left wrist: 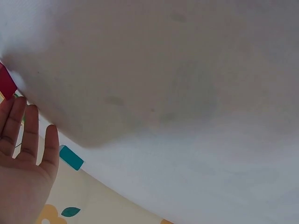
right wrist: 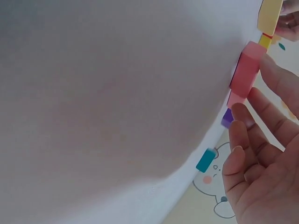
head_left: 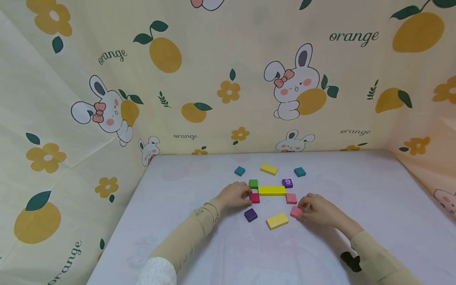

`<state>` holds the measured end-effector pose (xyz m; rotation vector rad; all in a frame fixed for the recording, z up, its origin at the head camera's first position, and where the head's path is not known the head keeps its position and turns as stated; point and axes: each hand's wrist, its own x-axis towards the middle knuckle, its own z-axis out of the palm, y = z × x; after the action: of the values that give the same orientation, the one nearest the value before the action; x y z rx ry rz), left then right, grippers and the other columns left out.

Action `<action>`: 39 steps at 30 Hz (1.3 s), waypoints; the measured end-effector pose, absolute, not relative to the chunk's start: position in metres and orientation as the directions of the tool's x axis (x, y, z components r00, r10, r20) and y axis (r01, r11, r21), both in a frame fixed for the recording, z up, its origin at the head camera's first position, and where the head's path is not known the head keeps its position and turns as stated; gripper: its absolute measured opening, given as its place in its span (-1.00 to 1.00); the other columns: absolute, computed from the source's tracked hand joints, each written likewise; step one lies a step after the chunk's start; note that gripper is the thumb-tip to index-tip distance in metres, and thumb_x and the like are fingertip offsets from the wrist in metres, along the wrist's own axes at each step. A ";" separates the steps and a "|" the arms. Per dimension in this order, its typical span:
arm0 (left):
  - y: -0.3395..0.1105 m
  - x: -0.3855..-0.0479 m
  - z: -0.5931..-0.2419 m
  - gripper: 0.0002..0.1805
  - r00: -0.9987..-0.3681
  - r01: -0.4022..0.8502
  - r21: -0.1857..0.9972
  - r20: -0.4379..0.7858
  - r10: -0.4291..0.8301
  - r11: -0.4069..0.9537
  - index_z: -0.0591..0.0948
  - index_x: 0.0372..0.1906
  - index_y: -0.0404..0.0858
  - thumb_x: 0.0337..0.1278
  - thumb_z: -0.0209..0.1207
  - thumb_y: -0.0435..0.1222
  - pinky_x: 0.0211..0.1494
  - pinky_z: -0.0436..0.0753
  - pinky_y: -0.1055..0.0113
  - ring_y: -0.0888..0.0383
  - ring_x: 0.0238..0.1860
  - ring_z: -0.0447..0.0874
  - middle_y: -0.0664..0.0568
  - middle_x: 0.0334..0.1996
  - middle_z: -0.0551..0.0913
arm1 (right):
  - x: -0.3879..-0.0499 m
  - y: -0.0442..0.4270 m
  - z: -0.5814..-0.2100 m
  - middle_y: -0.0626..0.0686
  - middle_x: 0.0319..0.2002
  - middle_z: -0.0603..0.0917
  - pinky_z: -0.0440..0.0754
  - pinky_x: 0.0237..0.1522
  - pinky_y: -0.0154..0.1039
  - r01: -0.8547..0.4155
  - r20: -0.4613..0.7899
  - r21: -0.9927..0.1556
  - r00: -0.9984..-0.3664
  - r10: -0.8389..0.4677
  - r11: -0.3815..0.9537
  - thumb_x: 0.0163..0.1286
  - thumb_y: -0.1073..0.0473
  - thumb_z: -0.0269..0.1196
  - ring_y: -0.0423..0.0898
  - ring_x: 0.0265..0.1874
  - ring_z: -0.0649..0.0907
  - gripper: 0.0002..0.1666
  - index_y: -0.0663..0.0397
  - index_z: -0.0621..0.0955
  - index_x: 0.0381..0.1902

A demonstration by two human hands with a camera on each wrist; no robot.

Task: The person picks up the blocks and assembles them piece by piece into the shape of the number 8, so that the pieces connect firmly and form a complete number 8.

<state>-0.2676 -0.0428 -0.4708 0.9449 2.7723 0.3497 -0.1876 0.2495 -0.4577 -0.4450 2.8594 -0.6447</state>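
On the white tabletop, my left hand [head_left: 233,195] has its thumb and index finger at the near and far edges of a red block [head_left: 254,198], holding it at its left side. The other fingers reach out fairly straight in the left wrist view. My right hand [head_left: 318,209] pinches a pink block [head_left: 296,212] between thumb and index finger. Just behind that block sits another pink block [head_left: 291,198]. A long yellow block [head_left: 272,190] lies between the two sides, with a green block [head_left: 253,184] and a purple block marked 9 [head_left: 287,183] near its far corners.
Around these lie a dark purple block [head_left: 251,215], a near pale yellow block [head_left: 277,221], a far yellow block [head_left: 268,169] and two teal blocks, left [head_left: 240,171] and right [head_left: 300,171]. A patterned cloth backdrop [head_left: 213,51] rises behind the table [head_left: 199,249].
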 end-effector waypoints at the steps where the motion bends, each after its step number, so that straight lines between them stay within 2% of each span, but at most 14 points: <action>1: -0.043 -0.268 -0.471 -0.60 -0.778 0.575 0.281 -0.104 0.620 0.769 0.61 0.00 -0.06 0.07 0.23 0.00 -0.06 0.49 0.48 0.28 -0.24 0.44 0.19 -0.20 0.61 | -0.188 0.249 -0.458 -0.04 -0.31 0.57 0.51 -0.31 -0.28 -0.248 -0.101 -0.444 -0.941 -0.323 0.861 0.05 0.05 0.40 -0.14 -0.32 0.47 -0.67 0.05 0.63 -0.23; 7: -0.043 -0.269 -0.473 -0.60 -0.771 0.589 0.270 -0.094 0.629 0.762 0.61 -0.01 -0.07 0.07 0.23 0.00 -0.08 0.48 0.48 0.28 -0.25 0.44 0.18 -0.21 0.61 | -0.192 0.247 -0.461 -0.02 -0.28 0.59 0.54 -0.25 -0.25 -0.260 -0.083 -0.458 -0.940 -0.332 0.850 0.10 0.13 0.36 -0.13 -0.31 0.49 -0.70 0.08 0.64 -0.19; 15: -0.043 -0.270 -0.477 -0.59 -0.764 0.608 0.242 -0.080 0.640 0.756 0.61 0.00 -0.08 0.07 0.22 0.01 -0.20 0.42 0.52 0.28 -0.30 0.40 0.19 -0.25 0.58 | -0.194 0.241 -0.462 -0.01 -0.26 0.59 0.56 -0.22 -0.19 -0.245 -0.089 -0.449 -0.945 -0.316 0.859 0.09 0.09 0.37 -0.13 -0.30 0.48 -0.69 0.07 0.64 -0.20; 27: -0.044 -0.270 -0.478 -0.60 -0.765 0.605 0.254 -0.075 0.639 0.754 0.61 -0.01 -0.08 0.07 0.22 0.00 -0.17 0.43 0.51 0.28 -0.29 0.40 0.19 -0.24 0.59 | -0.193 0.235 -0.460 0.01 -0.26 0.61 0.61 -0.15 -0.09 -0.242 -0.069 -0.423 -0.952 -0.298 0.873 0.09 0.06 0.37 -0.10 -0.28 0.51 -0.67 0.10 0.66 -0.22; 39: -0.044 -0.270 -0.478 -0.59 -0.763 0.610 0.248 -0.073 0.643 0.752 0.61 0.00 -0.08 0.08 0.22 0.01 -0.12 0.46 0.50 0.28 -0.27 0.41 0.18 -0.20 0.60 | -0.195 0.233 -0.461 0.01 -0.30 0.60 0.60 -0.17 -0.10 -0.233 -0.069 -0.414 -0.956 -0.286 0.880 0.09 0.03 0.38 -0.10 -0.31 0.49 -0.68 0.09 0.66 -0.24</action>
<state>-0.2698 -0.0442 -0.4779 1.0062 2.7954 0.3155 -0.1947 0.2331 -0.4607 -0.4046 2.9210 -0.6191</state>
